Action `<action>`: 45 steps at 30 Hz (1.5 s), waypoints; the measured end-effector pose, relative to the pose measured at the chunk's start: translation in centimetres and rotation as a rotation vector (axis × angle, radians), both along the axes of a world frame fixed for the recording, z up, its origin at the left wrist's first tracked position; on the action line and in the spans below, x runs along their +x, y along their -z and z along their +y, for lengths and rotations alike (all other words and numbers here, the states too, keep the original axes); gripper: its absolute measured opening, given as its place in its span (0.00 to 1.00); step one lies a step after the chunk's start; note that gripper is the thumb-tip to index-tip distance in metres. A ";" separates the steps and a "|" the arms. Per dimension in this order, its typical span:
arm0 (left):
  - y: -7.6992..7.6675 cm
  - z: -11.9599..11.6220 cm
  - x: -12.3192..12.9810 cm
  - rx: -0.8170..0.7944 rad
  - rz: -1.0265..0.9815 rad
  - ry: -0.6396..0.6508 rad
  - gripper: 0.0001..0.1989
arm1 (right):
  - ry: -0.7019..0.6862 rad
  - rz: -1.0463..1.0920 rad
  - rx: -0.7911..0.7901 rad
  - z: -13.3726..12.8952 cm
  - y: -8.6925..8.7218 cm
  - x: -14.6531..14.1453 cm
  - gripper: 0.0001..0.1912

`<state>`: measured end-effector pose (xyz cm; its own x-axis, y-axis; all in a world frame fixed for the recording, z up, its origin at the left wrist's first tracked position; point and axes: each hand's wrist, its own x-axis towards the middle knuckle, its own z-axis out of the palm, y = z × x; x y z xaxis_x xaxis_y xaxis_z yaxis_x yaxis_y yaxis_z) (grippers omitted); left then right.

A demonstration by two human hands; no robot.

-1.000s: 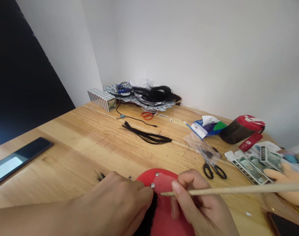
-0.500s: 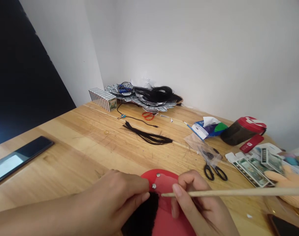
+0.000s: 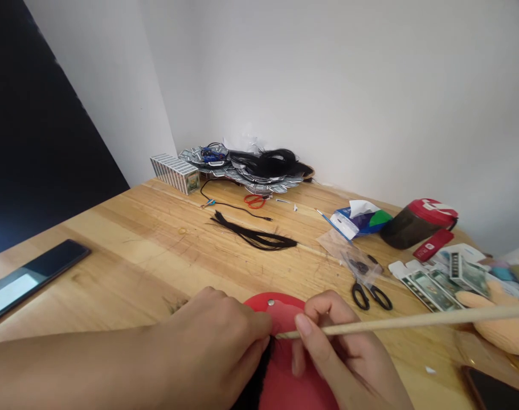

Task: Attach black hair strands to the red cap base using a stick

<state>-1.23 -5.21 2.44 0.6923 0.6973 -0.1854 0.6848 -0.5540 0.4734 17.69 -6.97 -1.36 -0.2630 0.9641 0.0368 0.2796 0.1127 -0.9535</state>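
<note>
Head view: the right hand (image 3: 344, 353) grasps a wooden stick (image 3: 396, 324) between thumb and fingers, not far behind its tapered tip. The stick's long axis runs nearly crosswise, from that tip out past the right edge of the view, rising slightly to the right. Below it, at the near middle, lies a rounded red piece (image 3: 285, 387) bearing a black fuzzy patch (image 3: 254, 381) on its left part and a silver stud (image 3: 270, 303) near its far rim.

Everything turns on the tip: it points leftward at the patch's right edge, just beside the left hand (image 3: 225, 336), whose fingertips are nearer to it than the right thumb. The left fingers bend over the patch; I cannot tell whether they pinch it or only press. Beyond, a bundle of black strands (image 3: 259, 236) rests on the surface (image 3: 126, 245), well apart from both hands.
</note>
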 end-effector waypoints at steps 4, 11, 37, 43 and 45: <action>-1.0 0.0 0.3 0.069 0.148 0.080 0.10 | 0.049 0.027 -0.020 -0.1 -0.2 -0.4 0.16; -0.3 -1.1 -1.0 -0.031 0.196 0.070 0.11 | 0.095 0.030 -0.038 -0.1 -0.2 -0.5 0.15; 0.0 0.7 0.2 -0.009 0.032 -0.010 0.12 | 0.014 0.074 -0.070 -0.1 -0.2 -0.1 0.15; -2.0 0.3 1.1 0.108 0.314 0.152 0.06 | 0.057 0.076 -0.077 -0.1 -0.3 -0.2 0.16; -2.1 0.0 1.0 0.139 0.331 0.188 0.08 | 0.063 0.082 -0.088 -0.1 -0.4 -0.2 0.17</action>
